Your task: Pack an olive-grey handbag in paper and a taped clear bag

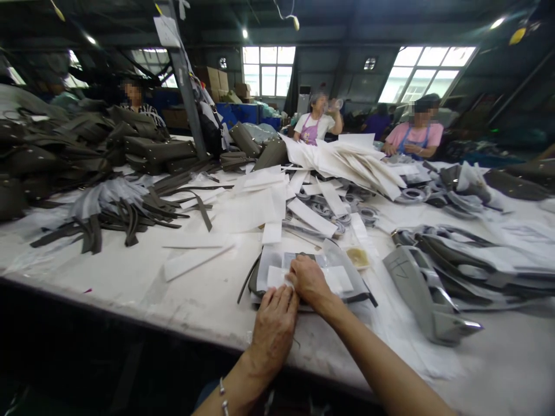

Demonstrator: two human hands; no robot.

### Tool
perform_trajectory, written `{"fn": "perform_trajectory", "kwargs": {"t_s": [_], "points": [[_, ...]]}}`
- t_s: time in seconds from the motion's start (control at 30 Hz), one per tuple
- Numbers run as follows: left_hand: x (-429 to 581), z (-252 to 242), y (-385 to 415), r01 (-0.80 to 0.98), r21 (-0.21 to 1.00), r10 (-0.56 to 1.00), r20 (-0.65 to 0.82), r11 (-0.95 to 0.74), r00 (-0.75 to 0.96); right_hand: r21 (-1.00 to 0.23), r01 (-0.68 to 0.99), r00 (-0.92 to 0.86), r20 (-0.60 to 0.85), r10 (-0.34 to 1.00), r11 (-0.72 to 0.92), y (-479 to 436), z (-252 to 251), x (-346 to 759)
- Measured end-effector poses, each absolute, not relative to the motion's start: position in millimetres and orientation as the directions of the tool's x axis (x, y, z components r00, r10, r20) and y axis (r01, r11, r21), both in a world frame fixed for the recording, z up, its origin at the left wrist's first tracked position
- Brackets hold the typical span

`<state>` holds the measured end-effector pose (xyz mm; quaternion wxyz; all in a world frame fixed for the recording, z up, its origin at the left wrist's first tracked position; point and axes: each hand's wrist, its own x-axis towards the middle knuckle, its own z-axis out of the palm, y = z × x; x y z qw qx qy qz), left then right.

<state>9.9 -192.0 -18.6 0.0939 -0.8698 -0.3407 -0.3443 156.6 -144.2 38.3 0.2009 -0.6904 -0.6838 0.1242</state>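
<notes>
A dark grey-brown bag (252,281) lies flat on the table in front of me, with translucent wrapping and a white paper strip (340,278) across its top. My left hand (277,315) rests on the near edge of the bag, fingers stretched out side by side. Beside it, my right hand (309,281) has curled fingers pinching at the middle of the paper strip. The two hands touch, and what lies under the fingertips is hidden. Just right of the bag's far corner sits a small dish with something yellowish (358,257).
A grey tape dispenser (414,292) stands to the right, before stacked dark bags (459,260). Dark straps (125,222) and a heap of bags (52,150) fill the left. White sheets (347,164) pile up ahead. Several people (414,133) are across the table.
</notes>
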Motion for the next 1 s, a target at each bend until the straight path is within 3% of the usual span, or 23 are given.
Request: {"fn": "perform_trajectory", "kwargs": {"t_s": [0.23,0.33,0.5,0.6,0.8,1.0], "points": [[6.8,-19.5,-191.0,0.644,0.057,0.528,0.63,-0.763,0.57,-0.719,0.694,0.322,0.264,0.909,-0.037,-202.9,97.2,224.1],[5.6,-16.6,-190.7,0.631,0.067,0.528,0.619,-0.773,0.582,-0.824,0.528,0.561,0.157,0.813,-0.205,-257.6,113.6,295.2],[1.4,-11.7,-185.1,0.617,0.021,0.485,0.638,-0.787,0.597,-0.78,0.386,0.798,0.014,0.603,-0.492,-341.5,103.5,401.9],[-0.3,-7.9,-180.0,0.595,-0.046,0.422,0.662,-0.802,0.619,-0.763,0.321,0.824,-0.067,0.563,-0.561,-362.0,87.1,430.0],[-2.1,-1.3,-177.8,0.582,-0.094,0.387,0.66,-0.808,0.644,-0.803,0.207,0.749,-0.238,0.619,-0.558,-342.5,66.9,430.3],[-5.8,-4.5,-174.3,0.591,-0.047,0.44,0.622,-0.805,0.648,-0.867,0.171,0.785,-0.168,0.597,-0.468,-320.9,66.5,420.5]]}}
